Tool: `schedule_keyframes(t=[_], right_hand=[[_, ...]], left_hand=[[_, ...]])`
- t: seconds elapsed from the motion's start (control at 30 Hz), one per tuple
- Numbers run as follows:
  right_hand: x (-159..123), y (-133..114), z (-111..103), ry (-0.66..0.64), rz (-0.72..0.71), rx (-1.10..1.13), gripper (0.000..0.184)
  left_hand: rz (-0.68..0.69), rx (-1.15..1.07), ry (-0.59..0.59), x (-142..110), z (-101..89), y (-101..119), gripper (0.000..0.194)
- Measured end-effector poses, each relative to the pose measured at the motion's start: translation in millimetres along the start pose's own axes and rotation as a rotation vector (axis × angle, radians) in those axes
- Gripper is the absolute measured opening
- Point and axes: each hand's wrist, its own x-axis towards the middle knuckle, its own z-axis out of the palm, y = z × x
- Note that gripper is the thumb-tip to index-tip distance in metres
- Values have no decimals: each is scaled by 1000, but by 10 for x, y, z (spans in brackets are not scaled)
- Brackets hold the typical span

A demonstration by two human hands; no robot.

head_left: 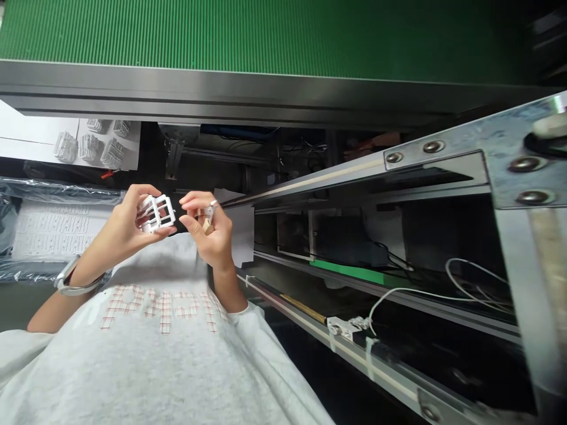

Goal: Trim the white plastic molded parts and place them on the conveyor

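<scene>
In front of my chest, my left hand [126, 218] is closed around a small stack of white plastic frames [156, 213], with fingers above and thumb below. The frames have square openings and thin bars. Just to their right is my right hand [212, 233], apart from them. Its thumb and index fingertips point at the frames with a gap between them, and its other fingers are curled. A silvery ring [213, 205] shows on that hand. A small beige patch [207, 224] appears between its fingers; I cannot tell what it is.
Several bundles of white parts [89, 147] lie on a white surface at upper left. Below, flat white parts [53, 230] sit in a plastic-lined container [26, 270]. A green ribbed belt [177, 35] runs across the top. Metal rails [319, 177] and a white cable [411, 290] are at right.
</scene>
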Motion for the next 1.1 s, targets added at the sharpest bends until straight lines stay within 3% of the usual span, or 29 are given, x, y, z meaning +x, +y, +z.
schedule_keyframes(t=[0.17, 0.4, 0.57, 0.67, 0.8, 0.93, 1.1], right_hand=[[-24, 42, 46, -55, 66, -31, 14], [-19, 74, 103, -58, -33, -54, 14], [14, 42, 151, -119, 25, -53, 22], [-13, 173, 111, -137, 211, 66, 27], [-185, 564, -93, -216, 688, 302, 28], [-478, 939, -308, -241, 866, 319, 31], [-689, 1116, -406, -198, 925, 209, 54]], left_hand=[[27, 6, -56, -20, 20, -5, 45], [73, 32, -66, -57, -26, -83, 43], [122, 22, -60, -80, -75, -159, 46], [103, 27, -41, -84, -113, -211, 46], [63, -19, -61, -81, -170, -275, 47], [41, -60, -125, -43, -217, -296, 44], [24, -37, -129, 24, -235, -310, 44]])
